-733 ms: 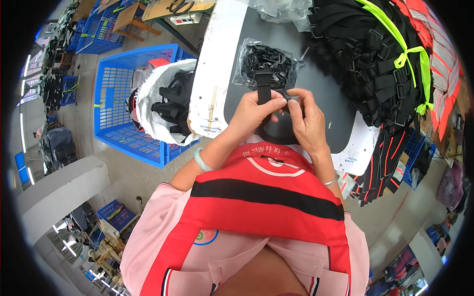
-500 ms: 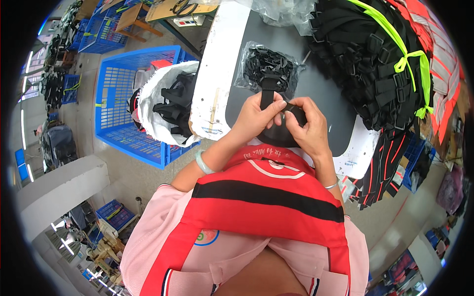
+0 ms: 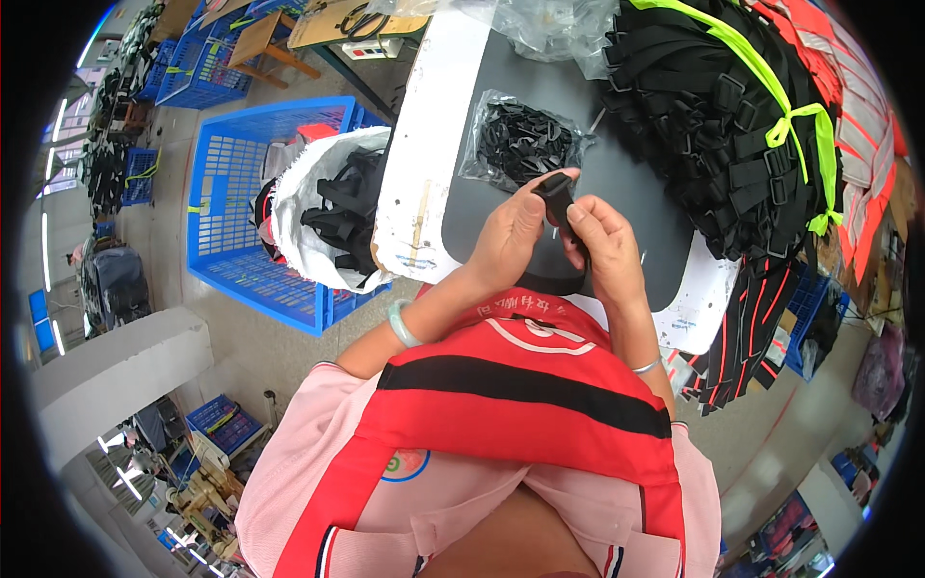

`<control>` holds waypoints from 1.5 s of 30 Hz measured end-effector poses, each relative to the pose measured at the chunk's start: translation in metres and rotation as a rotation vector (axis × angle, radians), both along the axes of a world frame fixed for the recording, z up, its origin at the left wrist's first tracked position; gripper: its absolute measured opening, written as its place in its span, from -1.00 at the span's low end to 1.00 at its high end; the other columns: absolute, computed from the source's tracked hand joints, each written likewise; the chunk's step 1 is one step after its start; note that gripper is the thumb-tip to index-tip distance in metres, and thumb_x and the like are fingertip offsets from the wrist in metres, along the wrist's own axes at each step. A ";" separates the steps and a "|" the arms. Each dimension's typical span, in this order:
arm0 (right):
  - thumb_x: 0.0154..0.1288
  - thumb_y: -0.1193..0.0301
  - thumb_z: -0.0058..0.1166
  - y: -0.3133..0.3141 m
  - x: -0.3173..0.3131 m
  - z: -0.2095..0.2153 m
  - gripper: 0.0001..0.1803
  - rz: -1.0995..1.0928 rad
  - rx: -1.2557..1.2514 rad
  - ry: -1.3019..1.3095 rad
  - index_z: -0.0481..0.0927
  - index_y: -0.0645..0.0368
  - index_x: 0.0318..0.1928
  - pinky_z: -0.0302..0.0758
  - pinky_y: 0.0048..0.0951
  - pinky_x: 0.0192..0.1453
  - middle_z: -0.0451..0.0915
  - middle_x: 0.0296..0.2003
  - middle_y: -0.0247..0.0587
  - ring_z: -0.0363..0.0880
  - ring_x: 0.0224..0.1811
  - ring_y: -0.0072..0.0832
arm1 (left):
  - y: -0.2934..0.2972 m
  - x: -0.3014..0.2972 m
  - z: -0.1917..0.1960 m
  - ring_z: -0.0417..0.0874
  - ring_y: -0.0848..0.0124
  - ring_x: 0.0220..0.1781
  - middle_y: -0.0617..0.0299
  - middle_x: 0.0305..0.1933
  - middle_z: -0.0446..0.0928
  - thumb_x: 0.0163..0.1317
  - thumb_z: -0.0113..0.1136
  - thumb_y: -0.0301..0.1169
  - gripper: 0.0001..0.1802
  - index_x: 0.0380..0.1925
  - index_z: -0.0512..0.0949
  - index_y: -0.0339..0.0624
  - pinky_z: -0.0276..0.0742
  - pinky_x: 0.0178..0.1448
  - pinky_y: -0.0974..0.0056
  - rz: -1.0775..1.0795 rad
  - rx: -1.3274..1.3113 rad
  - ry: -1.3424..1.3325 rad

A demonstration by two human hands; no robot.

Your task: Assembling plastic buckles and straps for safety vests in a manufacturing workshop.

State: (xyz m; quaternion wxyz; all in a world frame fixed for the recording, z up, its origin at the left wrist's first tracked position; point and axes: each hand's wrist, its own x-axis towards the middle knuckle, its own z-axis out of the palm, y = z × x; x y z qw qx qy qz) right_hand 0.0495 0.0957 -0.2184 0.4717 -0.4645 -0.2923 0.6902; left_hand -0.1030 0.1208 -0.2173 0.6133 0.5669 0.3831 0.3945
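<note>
Over the near edge of the table, both my hands grip one black webbing strap (image 3: 578,229). My left hand (image 3: 511,236) pinches its upper end, where a dark piece that looks like a plastic buckle (image 3: 556,189) shows. Lower on the same strap, the fingers of my right hand (image 3: 609,241) are closed round the webbing. The strap loops down toward my red apron (image 3: 520,409). Just beyond my hands lies an opened clear plastic bag of small black buckles (image 3: 528,140). To the right is a large bundle of black straps with buckles (image 3: 708,135), tied with a neon-yellow band (image 3: 800,114).
A white-edged table (image 3: 409,207) with a dark grey top is in front of me. Left of it stands a blue plastic crate (image 3: 217,197) holding a white sack (image 3: 294,226) of black straps. Black-and-red straps (image 3: 737,337) hang at the right edge. Crumpled clear plastic (image 3: 559,34) lies at the back.
The strap end has come away from above the bag of buckles and now stands tilted between my hands. My left hand has turned and moved slightly nearer; my right has lowered a little along the webbing.
</note>
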 end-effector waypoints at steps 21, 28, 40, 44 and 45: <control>0.43 0.32 -0.12 -0.006 0.076 0.003 -0.78 -0.255 0.395 0.601 0.40 0.11 0.00 0.28 -0.04 0.32 0.45 0.10 0.12 0.39 0.21 -0.02 | 0.008 -0.015 0.005 0.47 0.45 -0.35 0.21 -0.37 0.47 0.11 0.26 -0.44 -0.70 -0.13 0.57 -0.29 0.37 -0.25 0.41 -0.028 0.236 0.142; 0.41 0.38 -0.08 -0.037 0.157 0.041 -0.86 -0.555 0.512 0.524 0.46 0.14 -0.12 0.23 -0.53 -0.34 0.21 -0.51 -0.43 0.17 -0.50 -0.62 | 0.015 -0.032 0.005 0.52 0.44 -0.29 0.20 -0.30 0.53 0.09 0.29 -0.42 -0.70 -0.15 0.58 -0.28 0.41 -0.18 0.42 -0.106 0.177 0.146; 0.36 0.31 0.06 -0.013 0.043 0.026 -0.81 0.157 -0.075 -0.076 0.47 0.13 -0.35 0.12 -0.73 -0.55 0.34 -0.55 -0.62 0.17 -0.57 -0.86 | 0.013 -0.027 0.013 0.64 0.32 -0.33 0.13 -0.30 0.62 -0.01 0.35 -0.41 -0.66 -0.17 0.61 -0.20 0.52 -0.25 0.35 -0.147 0.371 0.264; 0.35 0.30 0.07 -0.014 0.034 0.024 -0.78 0.135 -0.036 -0.156 0.45 0.15 -0.39 0.09 -0.72 -0.54 0.29 -0.57 -0.63 0.12 -0.58 -0.85 | 0.006 -0.023 0.015 0.63 0.30 -0.36 0.15 -0.33 0.61 -0.01 0.33 -0.41 -0.67 -0.17 0.62 -0.17 0.51 -0.30 0.36 -0.226 0.217 0.242; 0.35 0.30 0.07 -0.014 0.033 0.023 -0.78 0.134 -0.039 -0.156 0.45 0.15 -0.39 0.09 -0.72 -0.54 0.29 -0.57 -0.63 0.12 -0.58 -0.85 | 0.006 -0.023 0.016 0.63 0.30 -0.36 0.15 -0.33 0.61 -0.01 0.33 -0.41 -0.67 -0.17 0.62 -0.17 0.51 -0.30 0.36 -0.227 0.214 0.241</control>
